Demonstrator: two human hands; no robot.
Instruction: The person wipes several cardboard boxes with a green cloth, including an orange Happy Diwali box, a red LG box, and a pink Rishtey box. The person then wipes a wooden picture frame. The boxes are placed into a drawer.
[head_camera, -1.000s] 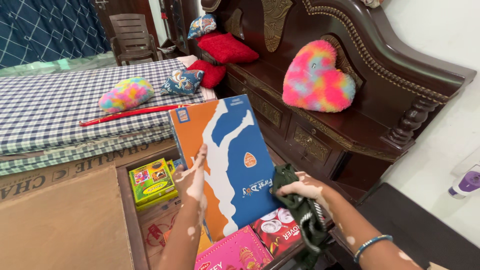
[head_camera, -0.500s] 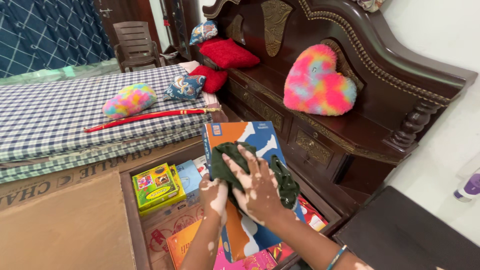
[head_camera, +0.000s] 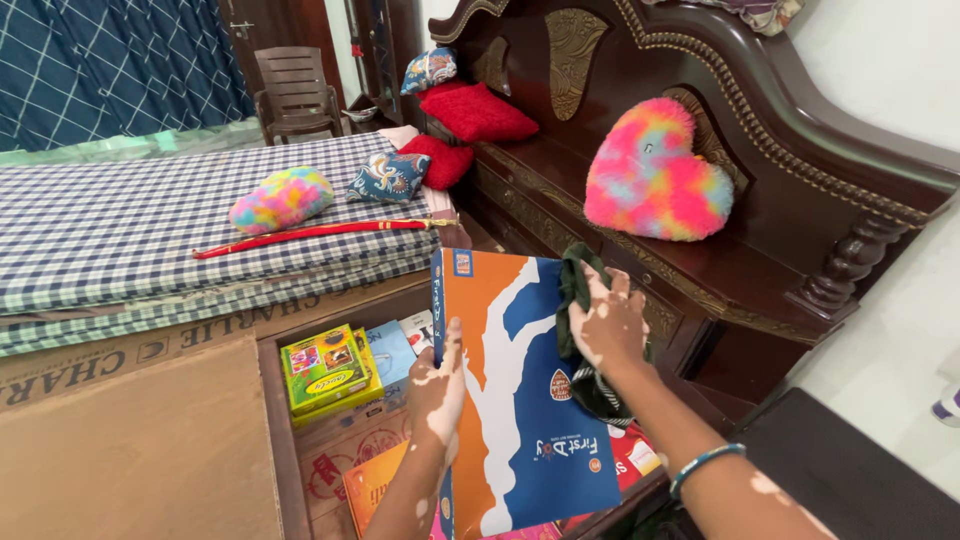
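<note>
My left hand (head_camera: 437, 383) grips the left edge of a large flat box (head_camera: 515, 400), orange, white and blue, held tilted above an open storage compartment in the bed. My right hand (head_camera: 608, 325) presses a dark green cloth (head_camera: 580, 335) against the box's right edge. A bangle sits on my right wrist. Under the box lie more boxes, partly hidden.
A green and yellow game box (head_camera: 328, 367) and other coloured boxes lie in the compartment. A checked mattress (head_camera: 120, 230) carries a rainbow plush pillow (head_camera: 281, 199) and a red stick (head_camera: 320, 231). A heart-shaped pillow (head_camera: 655, 175) leans on the dark carved headboard (head_camera: 800, 130). Brown cardboard (head_camera: 130, 440) covers the left.
My right hand slid the green cloth from the middle of the box's face to its upper right edge. The box now shows its whole front again.
</note>
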